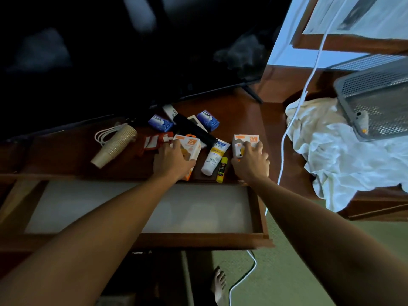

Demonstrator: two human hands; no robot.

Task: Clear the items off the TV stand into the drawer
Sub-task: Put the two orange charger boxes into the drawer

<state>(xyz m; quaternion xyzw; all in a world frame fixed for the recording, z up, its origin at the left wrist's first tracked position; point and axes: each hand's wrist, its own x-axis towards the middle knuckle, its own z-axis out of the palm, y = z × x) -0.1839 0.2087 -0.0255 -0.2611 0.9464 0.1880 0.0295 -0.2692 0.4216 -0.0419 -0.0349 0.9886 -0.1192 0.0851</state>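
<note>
The wooden TV stand [249,111] carries a scatter of small items. My left hand [172,161] is closed around a white and orange box [191,146]. My right hand [251,162] grips a second white and orange box [245,141]. Between them lie a white tube [213,159] and a yellow glue stick [221,173]. Farther back sit two blue soap boxes [160,123] [208,120], a black remote [194,131], a white remote [170,111], a red packet [152,143] and a stack of paper cups [114,145]. The open drawer [257,206] below shows a pale bare bottom.
A dark TV [132,51] stands at the back of the stand. A white cloth [344,155] and a grey mesh basket [379,102] lie to the right. A white cable [293,120] hangs down past the drawer's right side to the green floor.
</note>
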